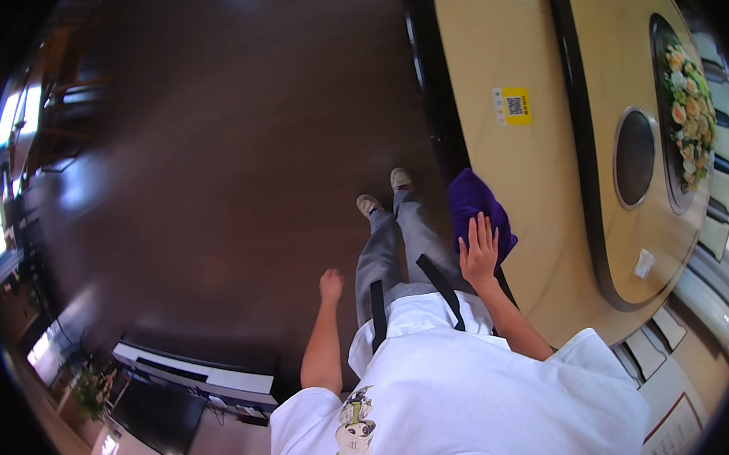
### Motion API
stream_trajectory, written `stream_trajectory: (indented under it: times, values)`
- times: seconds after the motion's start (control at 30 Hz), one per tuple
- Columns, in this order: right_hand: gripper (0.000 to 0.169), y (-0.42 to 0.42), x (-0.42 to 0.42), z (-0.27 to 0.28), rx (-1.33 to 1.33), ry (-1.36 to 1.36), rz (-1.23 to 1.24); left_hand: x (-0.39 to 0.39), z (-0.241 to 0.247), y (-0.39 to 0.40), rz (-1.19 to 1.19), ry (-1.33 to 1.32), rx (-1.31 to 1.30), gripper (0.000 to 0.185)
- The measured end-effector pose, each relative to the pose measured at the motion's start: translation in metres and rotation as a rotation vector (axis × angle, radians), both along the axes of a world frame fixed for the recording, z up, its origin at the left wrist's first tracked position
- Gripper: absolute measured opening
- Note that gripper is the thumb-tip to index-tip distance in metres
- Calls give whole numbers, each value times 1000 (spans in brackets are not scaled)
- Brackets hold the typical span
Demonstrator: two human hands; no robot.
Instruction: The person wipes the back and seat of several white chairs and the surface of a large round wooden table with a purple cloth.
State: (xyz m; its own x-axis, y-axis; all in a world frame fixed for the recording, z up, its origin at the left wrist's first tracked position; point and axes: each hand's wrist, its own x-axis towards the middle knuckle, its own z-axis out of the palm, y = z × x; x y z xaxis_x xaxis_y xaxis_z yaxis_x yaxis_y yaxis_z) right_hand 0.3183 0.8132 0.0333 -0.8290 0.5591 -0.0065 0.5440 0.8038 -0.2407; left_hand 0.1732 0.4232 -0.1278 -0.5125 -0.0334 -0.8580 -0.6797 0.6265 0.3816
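Note:
My right hand (480,249) lies flat on a purple cloth (475,200), its fingers extended and the thumb a little apart. The cloth is bunched over the dark rim (434,88) of a large cream-coloured table (526,182) and reaches onto its top. Beneath my palm, part of the cloth is hidden. At my other side, my left hand (331,286) hangs over the brown floor (225,173) with its fingers curled in. Nothing shows in it, and it touches nothing.
A yellow printed-code sticker (517,106) is on the tabletop. The raised centre carries a dark oval inset (635,157), a flower arrangement (691,114) and a crumpled white tissue (644,263). Chairs (646,352) stand along the far side. A white-topped cabinet (192,369) and a television (159,417) are lower left.

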Motion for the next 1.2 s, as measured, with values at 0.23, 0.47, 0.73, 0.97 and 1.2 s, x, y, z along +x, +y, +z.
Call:
stream_trajectory:
  times: [0.23,0.47,0.73,0.97,1.2]
  values:
    - [64,98,-101,-2,132,27,-310,-48,10,9,-153,-23,-109,30]
    - [73,176,-169,-9,182,-16,-477,-152,32,207,-268,127,152,33]
    - [72,252,-227,-16,263,-54,-665,-249,122,428,-180,143,449,36]
    - [77,269,-239,-11,180,-15,-654,-336,113,511,3,190,423,53]
    - [77,262,-234,4,129,-5,-654,-407,120,605,-47,502,335,69]
